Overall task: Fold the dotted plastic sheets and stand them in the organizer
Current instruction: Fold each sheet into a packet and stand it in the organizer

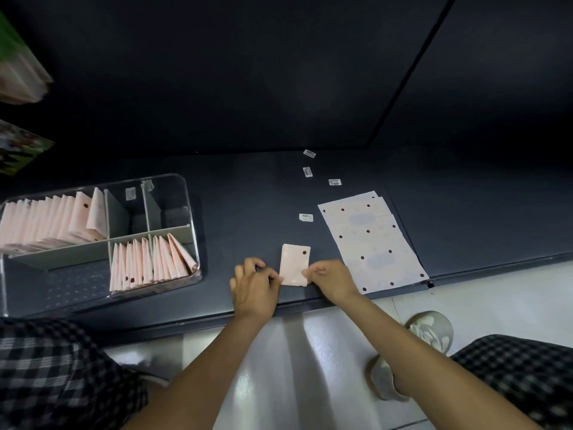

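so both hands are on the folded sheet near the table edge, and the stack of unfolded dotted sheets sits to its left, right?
Not quite. The head view shows the left hand and right hand on the folded sheet near the table edge, but the stack of unfolded dotted sheets lies to its right; the organizer is on the left.

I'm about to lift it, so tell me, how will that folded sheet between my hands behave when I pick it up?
The folded sheet looks thin and glossy, so probably light and a bit slippery. The fold may spring open unless pinched, and it likely stays floppy; the folded ones in the organizer lean rather than stand straight.
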Demonstrator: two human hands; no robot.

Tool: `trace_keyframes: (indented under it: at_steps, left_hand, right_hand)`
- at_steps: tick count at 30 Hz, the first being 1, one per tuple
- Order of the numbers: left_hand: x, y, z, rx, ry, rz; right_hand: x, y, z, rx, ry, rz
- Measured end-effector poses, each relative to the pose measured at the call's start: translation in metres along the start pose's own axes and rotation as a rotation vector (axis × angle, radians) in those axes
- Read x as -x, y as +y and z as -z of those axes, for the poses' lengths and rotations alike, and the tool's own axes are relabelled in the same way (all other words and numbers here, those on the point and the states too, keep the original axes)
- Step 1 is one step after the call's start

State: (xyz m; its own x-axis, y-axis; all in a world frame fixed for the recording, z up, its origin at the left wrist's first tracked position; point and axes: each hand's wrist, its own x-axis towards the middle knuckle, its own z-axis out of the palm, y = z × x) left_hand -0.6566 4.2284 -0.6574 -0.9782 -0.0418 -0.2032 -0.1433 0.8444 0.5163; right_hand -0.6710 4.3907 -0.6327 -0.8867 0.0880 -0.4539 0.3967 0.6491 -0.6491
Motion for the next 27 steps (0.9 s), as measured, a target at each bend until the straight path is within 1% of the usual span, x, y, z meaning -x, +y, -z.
trace_keyframes:
  at_steps: [2, 4, 6, 7, 9, 10, 13, 16, 17, 18, 19, 20, 21, 22, 23, 24, 25, 26, 27]
  left_hand:
    - [0.002, 0.005, 0.0, 0.003, 0.01, 0.034]
    - [0.008, 0.008, 0.001, -0.011, 0.062, -0.004]
    - [0.016, 0.008, 0.001, -0.018, 0.123, -0.169]
    - [0.02, 0.008, 0.0, -0.038, 0.109, -0.285]
    - [0.027, 0.005, -0.004, -0.178, -0.008, -0.483]
    - [0.03, 0.003, -0.006, -0.259, -0.071, -0.534]
    - [0.033, -0.003, -0.011, -0.393, -0.184, -0.537]
    - [0.033, -0.003, -0.012, -0.453, -0.257, -0.536]
    - [0.034, -0.003, -0.012, -0.469, -0.274, -0.539]
    - [0.034, -0.002, -0.012, -0.49, -0.285, -0.545]
    - [0.034, -0.001, -0.012, -0.509, -0.295, -0.551]
    - [0.034, 0.0, -0.012, -0.52, -0.302, -0.553]
    - [0.034, 0.0, -0.012, -0.524, -0.307, -0.551]
    - [0.034, 0.001, -0.012, -0.523, -0.313, -0.549]
    - [0.034, 0.001, -0.012, -0.519, -0.32, -0.546]
    - [0.033, 0.001, -0.011, -0.515, -0.327, -0.543]
    - [0.033, 0.001, -0.01, -0.513, -0.335, -0.539]
    - [0.033, 0.001, -0.01, -0.514, -0.342, -0.537]
    - [0.033, 0.001, -0.009, -0.515, -0.348, -0.539]
  right_hand:
    - [-0.006, -0.005, 0.001, 0.046, -0.025, -0.044]
    - [-0.011, -0.008, 0.001, 0.068, -0.04, -0.077]
    - [-0.014, -0.009, 0.0, 0.066, -0.047, -0.099]
    - [-0.014, -0.01, 0.0, 0.059, -0.047, -0.107]
    - [-0.015, -0.011, 0.0, 0.056, -0.043, -0.12]
    - [-0.016, -0.011, 0.0, 0.059, -0.04, -0.126]
    - [-0.016, -0.013, 0.0, 0.06, -0.033, -0.146]
    - [-0.017, -0.016, 0.0, 0.033, -0.076, -0.187]
    - [-0.016, -0.017, 0.0, 0.065, -0.065, -0.196]
    - [-0.016, -0.02, 0.0, 0.132, -0.003, -0.181]
    - [-0.014, -0.023, 0.0, 0.19, 0.106, -0.139]
    - [-0.013, -0.026, -0.002, 0.188, 0.218, -0.069]
    - [-0.012, -0.03, -0.003, 0.109, 0.266, 0.01]
    - [-0.012, -0.033, -0.005, -0.028, 0.22, 0.078]
    - [-0.012, -0.038, -0.008, -0.177, 0.095, 0.115]
    - [-0.011, -0.043, -0.011, -0.318, -0.065, 0.125]
    - [-0.011, -0.045, -0.013, -0.396, -0.207, 0.12]
    - [-0.013, -0.047, -0.015, -0.414, -0.287, 0.11]
    - [-0.016, -0.049, -0.015, -0.407, -0.308, 0.102]
